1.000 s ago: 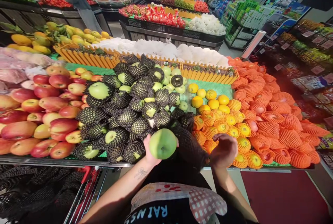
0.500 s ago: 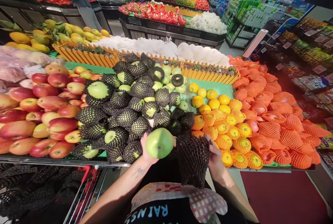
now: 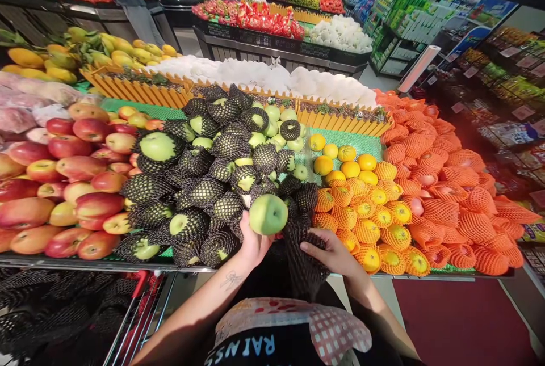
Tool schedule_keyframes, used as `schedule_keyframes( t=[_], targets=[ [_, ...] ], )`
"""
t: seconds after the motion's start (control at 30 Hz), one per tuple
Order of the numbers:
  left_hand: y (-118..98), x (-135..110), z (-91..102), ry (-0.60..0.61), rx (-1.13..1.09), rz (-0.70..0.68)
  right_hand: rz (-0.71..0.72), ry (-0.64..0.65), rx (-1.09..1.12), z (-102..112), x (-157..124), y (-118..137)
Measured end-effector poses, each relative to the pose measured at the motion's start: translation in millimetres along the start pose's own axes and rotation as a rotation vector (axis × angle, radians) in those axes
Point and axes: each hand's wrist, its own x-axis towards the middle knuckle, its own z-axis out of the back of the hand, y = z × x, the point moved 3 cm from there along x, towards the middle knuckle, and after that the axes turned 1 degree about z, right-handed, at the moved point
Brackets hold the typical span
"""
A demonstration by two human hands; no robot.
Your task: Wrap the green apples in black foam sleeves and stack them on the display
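A bare green apple (image 3: 268, 214) rests in my left hand (image 3: 254, 244), whose fingers curl round its underside. My right hand (image 3: 334, 249) grips a black foam net sleeve (image 3: 304, 266) that hangs down in front of my body, just right of the apple. Part of the net reaches up close to the left hand's fingertips; whether they touch it I cannot tell. Beyond both hands lies a heap of green apples in black foam nets (image 3: 208, 193), with several bare green apples (image 3: 276, 127) at its back.
Red apples (image 3: 80, 167) are piled on the left. Oranges (image 3: 368, 230), many in yellow nets, and fruit in orange nets (image 3: 451, 184) lie to the right. A cart (image 3: 136, 309) with black nets stands below left. Yellow picket-fence planters (image 3: 340, 119) line the stand's back.
The left hand has brought the apple up and slightly right, tilting it. My right hand has moved left, and the net is now bunched narrower beneath it.
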Motion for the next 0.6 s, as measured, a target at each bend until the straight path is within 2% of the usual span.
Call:
schedule_keyframes(
  t=[0.1, 0.23, 0.27, 0.33, 0.43, 0.47, 0.53, 0.6],
  targets=[
    [3.7, 5.3, -2.3, -0.06, 0.045, -0.067, 0.084, -0.111, -0.303, -1.9, 4.5, 8.5],
    [4.1, 7.7, -7.1, -0.082, 0.127, -0.088, 0.065, -0.113, -0.486, -6.0, 7.4, 23.4],
    [2.5, 8.3, -7.2, -0.08, 0.162, -0.1, 0.061, -0.075, -0.481, -7.1, 6.6, 28.7],
    [-1.1, 9.7, -5.5, -0.073, 0.228, -0.127, 0.086, 0.079, -0.443, -11.6, 4.0, 40.5],
    [-1.0, 11.7, -1.2, -0.03, 0.241, -0.106, 0.208, 0.37, -0.376, -23.8, 1.3, 55.7],
    [1.0, 11.5, -0.4, 0.002, 0.228, -0.077, 0.253, 0.432, -0.37, -28.0, 2.1, 58.4],
    [6.7, 9.1, 0.1, 0.067, 0.212, -0.008, 0.313, 0.461, -0.4, -34.7, 7.4, 58.9],
    [11.8, 4.2, -0.5, 0.127, 0.182, 0.051, 0.341, 0.395, -0.454, -38.3, 14.9, 54.9]
  ],
)
